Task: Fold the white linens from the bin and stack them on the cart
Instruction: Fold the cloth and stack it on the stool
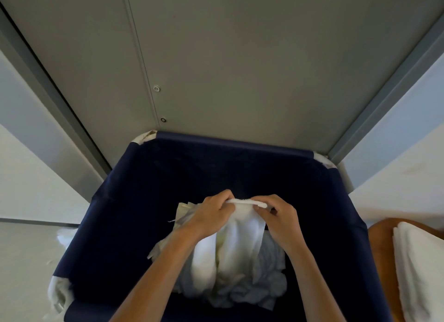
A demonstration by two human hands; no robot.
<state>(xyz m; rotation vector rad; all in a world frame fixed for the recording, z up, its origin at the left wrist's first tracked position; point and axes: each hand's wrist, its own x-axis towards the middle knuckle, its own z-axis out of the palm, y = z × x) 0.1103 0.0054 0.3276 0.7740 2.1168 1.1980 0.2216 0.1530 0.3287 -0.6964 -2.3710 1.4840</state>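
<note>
A deep navy fabric bin [134, 216] fills the lower middle of the head view. A heap of crumpled white linens [269, 280] lies at its bottom. Above the heap hangs a white towel [242, 228], held by its top hem. My left hand [211, 213] pinches the hem's left end and my right hand [281, 213] pinches its right end, the two hands close together. The towel droops in loose folds between my forearms. At the right edge, folded white linens [418, 268] lie stacked on a brown cart surface [382, 244].
A grey metal double door [216, 64] stands right behind the bin, framed by pale walls on both sides. Pale floor [28, 261] shows to the left of the bin. White padding wraps the bin's corners [57, 295].
</note>
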